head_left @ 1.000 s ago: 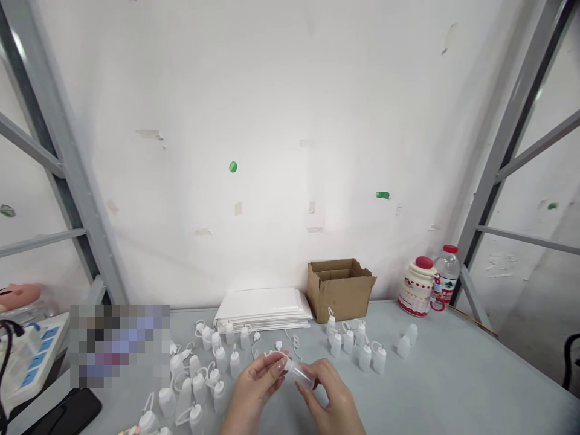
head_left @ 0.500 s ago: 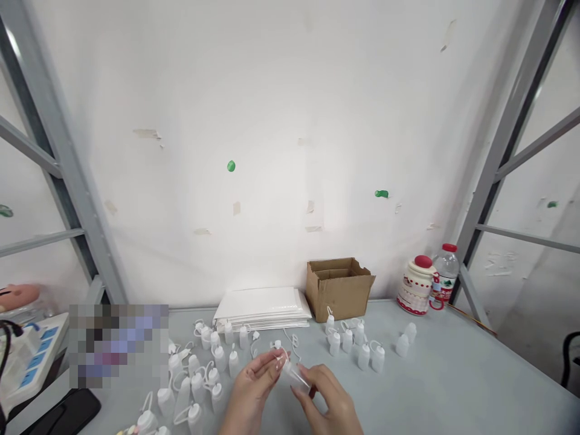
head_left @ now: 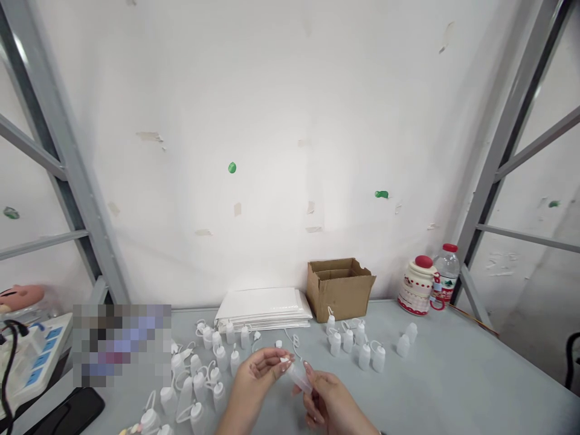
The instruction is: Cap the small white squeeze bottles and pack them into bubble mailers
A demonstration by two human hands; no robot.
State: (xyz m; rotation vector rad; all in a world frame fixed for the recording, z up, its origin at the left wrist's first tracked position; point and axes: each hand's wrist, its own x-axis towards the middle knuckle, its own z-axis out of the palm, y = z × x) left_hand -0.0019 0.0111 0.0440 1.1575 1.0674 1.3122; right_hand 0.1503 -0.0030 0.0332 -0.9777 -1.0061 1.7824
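Note:
A small translucent white squeeze bottle (head_left: 299, 377) is tilted between my two hands above the grey table (head_left: 435, 386). My left hand (head_left: 260, 374) pinches it at its upper, neck end with thumb and fingers, which partly cover that end. My right hand (head_left: 330, 396) grips the body at the lower end, thumb on top and fingers curled beneath. Just beyond my left fingertips is a small white piece (head_left: 278, 344), too small to name. Several similar bottles with looped cap straps (head_left: 198, 386) stand to the left of my left hand.
More strapped bottles (head_left: 364, 356) stand at right centre, with two capless-looking ones (head_left: 403, 345) beyond. An open cardboard box (head_left: 347, 296) and a stack of white sheets (head_left: 263, 308) sit by the wall. A jar (head_left: 415, 287), water bottle (head_left: 446, 275), phone (head_left: 67, 414) and power strip (head_left: 43, 356) line the sides.
My right hand has shifted its grip, its thumb now lying higher along the bottle and its fingers curled under it. My left hand stays at the neck end. The view has moved slightly.

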